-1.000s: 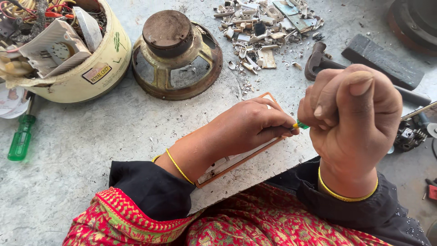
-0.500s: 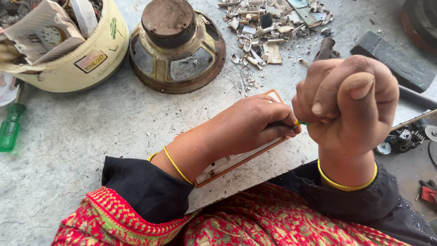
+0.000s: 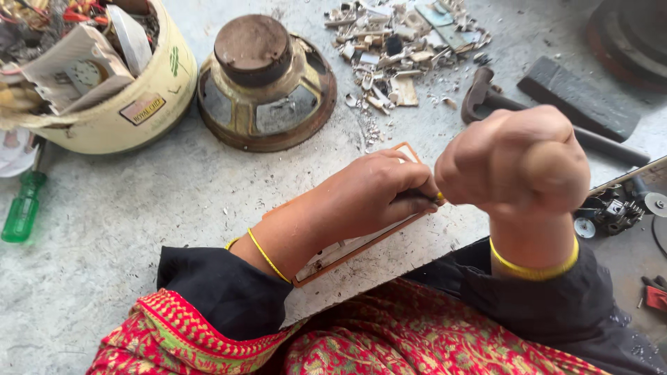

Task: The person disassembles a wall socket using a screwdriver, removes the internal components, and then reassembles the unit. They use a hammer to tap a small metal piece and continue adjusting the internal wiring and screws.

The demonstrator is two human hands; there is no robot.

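Head view: left hand (image 3: 375,198) presses down, fingers curled, on a flat orange-rimmed panel (image 3: 347,248) lying on the grey slab (image 3: 139,208). Right hand (image 3: 517,163) is fisted tight around a tool; only a yellow-green tip (image 3: 440,198) shows. Upper left, a cream bucket (image 3: 132,114) of scrap bears a rectangular tan label (image 3: 142,109) and green mark. Beside it, a rusty speaker (image 3: 267,83).

The surface (image 3: 125,229) looks like rough, matt grey concrete, speckled with grit. Near its far edge sits a speaker frame (image 3: 266,83) of dull, rusted metal. At the far left corner the bucket (image 3: 132,104) is smooth cream plastic, slightly glossy, stuffed with crumpled paper. The screwdriver handle (image 3: 23,208) at the left edge is translucent green plastic. The sleeves (image 3: 222,292) are matt black cloth.
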